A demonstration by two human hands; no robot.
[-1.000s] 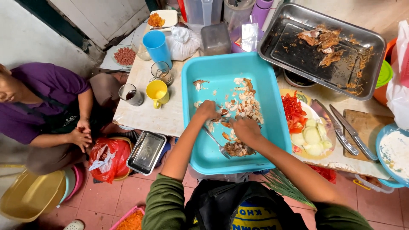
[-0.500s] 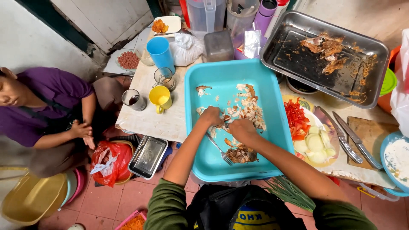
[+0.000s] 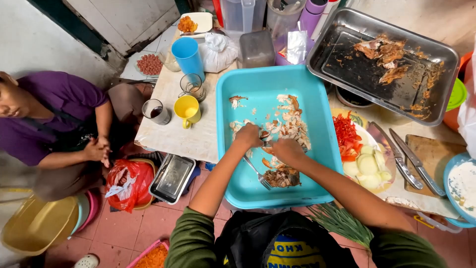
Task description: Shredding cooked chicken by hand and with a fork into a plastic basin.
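Both my hands are down in the turquoise tray (image 3: 238,89), which sits in the middle of the table (image 3: 173,134) and hangs a little over its near edge. My left hand (image 3: 248,135) is curled shut, pinching a bit of the shredded chicken (image 3: 292,124) that lies scattered through the tray's middle. My right hand (image 3: 287,150) is closed too, fingers pressing on a piece of meat just beside the left hand; the two hands nearly touch. A fork (image 3: 258,173) lies in the tray under my left wrist, tines toward the near edge, next to a darker pile of scraps (image 3: 282,177). I cannot tell whether either hand touches the fork.

Toward the table's left edge stand a yellow mug (image 3: 187,110), a glass cup (image 3: 191,85), a metal cup with dark liquid (image 3: 155,111) and, farther back, a blue tumbler (image 3: 188,55). At the far right a steel roasting pan (image 3: 347,64) holds what remains of the chicken carcass (image 3: 384,52). Right of the turquoise tray is a plate (image 3: 384,171) with red chilli strips (image 3: 346,134) and cucumber slices (image 3: 368,166), and beside it two knives (image 3: 409,161) lie on a wooden board (image 3: 439,154). Green onions (image 3: 342,223) hang off the near edge by my right forearm.

Another person in a purple shirt (image 3: 44,106) sits on the floor past the left edge, hands clasped.
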